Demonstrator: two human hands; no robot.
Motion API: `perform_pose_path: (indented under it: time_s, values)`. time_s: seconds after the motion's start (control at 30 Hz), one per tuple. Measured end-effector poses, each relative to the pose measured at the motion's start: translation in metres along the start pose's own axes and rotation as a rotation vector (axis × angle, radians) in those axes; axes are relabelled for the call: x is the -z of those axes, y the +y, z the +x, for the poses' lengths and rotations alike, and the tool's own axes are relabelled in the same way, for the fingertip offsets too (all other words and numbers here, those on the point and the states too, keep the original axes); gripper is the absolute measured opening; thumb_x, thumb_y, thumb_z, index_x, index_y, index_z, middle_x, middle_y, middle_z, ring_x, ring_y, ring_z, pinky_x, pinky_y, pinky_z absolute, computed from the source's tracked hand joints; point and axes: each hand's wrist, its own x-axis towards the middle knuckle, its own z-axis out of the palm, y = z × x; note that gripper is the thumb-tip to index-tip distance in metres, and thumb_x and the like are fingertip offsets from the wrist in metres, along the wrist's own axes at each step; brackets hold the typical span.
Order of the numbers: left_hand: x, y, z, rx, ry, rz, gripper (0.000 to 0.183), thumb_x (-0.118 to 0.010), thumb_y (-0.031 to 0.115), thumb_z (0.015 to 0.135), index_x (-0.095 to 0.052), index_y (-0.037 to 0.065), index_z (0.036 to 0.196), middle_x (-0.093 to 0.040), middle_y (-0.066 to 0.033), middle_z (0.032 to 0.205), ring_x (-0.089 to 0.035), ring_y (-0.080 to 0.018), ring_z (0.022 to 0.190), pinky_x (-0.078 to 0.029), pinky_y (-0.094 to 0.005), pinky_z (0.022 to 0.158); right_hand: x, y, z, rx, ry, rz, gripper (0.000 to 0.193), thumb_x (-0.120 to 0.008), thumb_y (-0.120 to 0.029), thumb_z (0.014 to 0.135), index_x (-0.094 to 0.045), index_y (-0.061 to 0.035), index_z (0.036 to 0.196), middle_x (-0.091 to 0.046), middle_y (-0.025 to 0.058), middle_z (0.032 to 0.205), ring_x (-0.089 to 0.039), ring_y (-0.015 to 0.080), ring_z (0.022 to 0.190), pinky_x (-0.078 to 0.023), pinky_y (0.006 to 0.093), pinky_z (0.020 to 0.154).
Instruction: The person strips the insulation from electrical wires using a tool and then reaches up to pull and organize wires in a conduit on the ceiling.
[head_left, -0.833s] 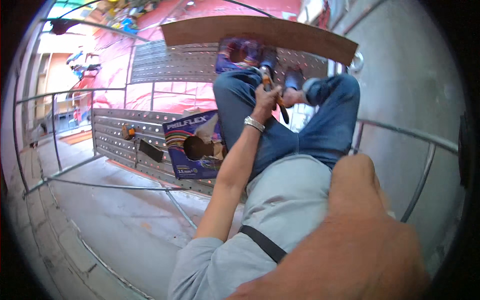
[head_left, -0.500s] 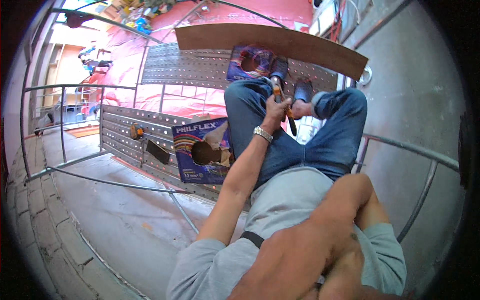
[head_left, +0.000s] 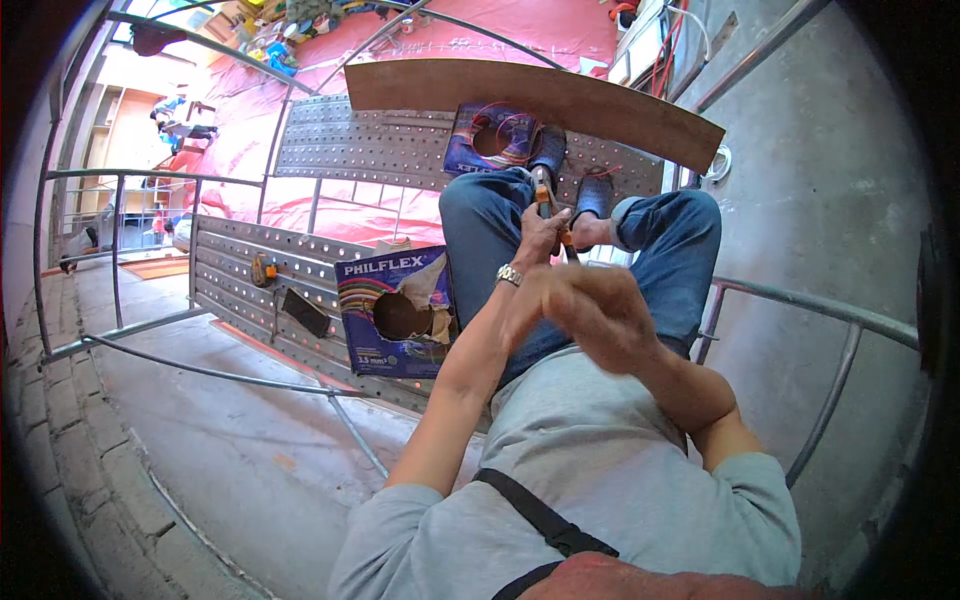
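while the left hand [head_left: 540, 232] maintains its grip on the pliers [head_left: 543, 197] at the left knee, the right hand [head_left: 603, 315] has come down from close to the camera and is now above the lap, near the left wrist. as a result, both hands are at the work position, instead of the left alone.

left fingers: closed around the handles. right fingers: apparently curled, but blurred; how far open they are, and whether they have hold of anything, cannot be told.

the pliers' head is directed at the far plank [head_left: 320, 145]. a box [head_left: 462, 150] is on that plank beside the feet; a board [head_left: 540, 95] runs along its far edge. the near plank [head_left: 232, 255] carries a torn box [head_left: 365, 348] at its right end and a yellow tool [head_left: 263, 270] toward its left end.
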Motion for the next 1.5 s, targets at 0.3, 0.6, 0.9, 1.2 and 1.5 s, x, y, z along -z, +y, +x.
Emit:
perform_pose_path:
  time_s: [0.3,0.6,0.9,1.2,1.5]
  values:
    - [0.004,-0.003,0.002,0.028,-0.039,-0.082,0.034,-0.076,0.015,0.087,-0.051,0.006,0.108,-0.057,-0.0035,0.072,-0.050,-0.0126,0.045,-0.036,-0.0266,0.035,0.119,0.155,-0.036,-0.210,0.643,-0.502,0.031,-0.057,-0.023,0.102,-0.062,0.0049,0.116,-0.070,0.0117,0.093,-0.068,0.0163,0.086,-0.055,0.0268,0.077]
    - [-0.001,0.001,-0.003,0.017,-0.002,-0.065,0.032,-0.078,0.018,0.087,-0.051,0.007,0.102,-0.059,-0.0026,0.069,-0.052,-0.0102,0.046,-0.038,-0.0257,0.036,0.147,0.220,-0.072,-0.410,0.322,-0.613,0.091,-0.084,-0.027,0.081,-0.029,-0.0046,0.150,-0.049,0.0178,0.137,-0.052,0.0289,0.125,-0.046,0.0400,0.103]
    - [0.002,-0.008,0.003,-0.001,-0.045,0.015,0.026,-0.074,0.021,0.091,-0.055,0.005,0.096,-0.059,-0.0032,0.070,-0.054,-0.0114,0.047,-0.040,-0.0261,0.036,0.156,0.223,-0.070,-0.701,0.387,-0.221,0.073,-0.069,-0.009,0.084,-0.031,-0.0052,0.146,-0.062,0.0093,0.097,-0.062,0.0170,0.077,-0.052,0.0293,0.064]
    - [-0.002,-0.011,0.003,-0.001,-0.098,0.054,0.027,-0.072,0.021,0.092,-0.057,0.002,0.103,-0.061,-0.0043,0.076,-0.057,-0.0116,0.053,-0.042,-0.0259,0.039,0.167,0.236,-0.072,-0.659,0.535,0.009,0.022,-0.058,-0.009,0.094,-0.051,-0.0065,0.115,-0.061,0.0063,0.077,-0.058,0.0139,0.054,-0.043,0.0261,0.043]
    - [0.009,-0.028,0.017,0.075,-0.063,0.082,0.036,-0.072,0.024,0.092,-0.052,0.002,0.114,-0.061,-0.0089,0.097,-0.062,-0.0178,0.083,-0.055,-0.0313,0.065,0.175,0.248,-0.069,-0.682,0.739,0.036,0.020,-0.058,-0.021,0.100,-0.052,-0.0114,0.117,-0.063,0.0033,0.087,-0.064,0.0149,0.070,-0.052,0.0323,0.059]
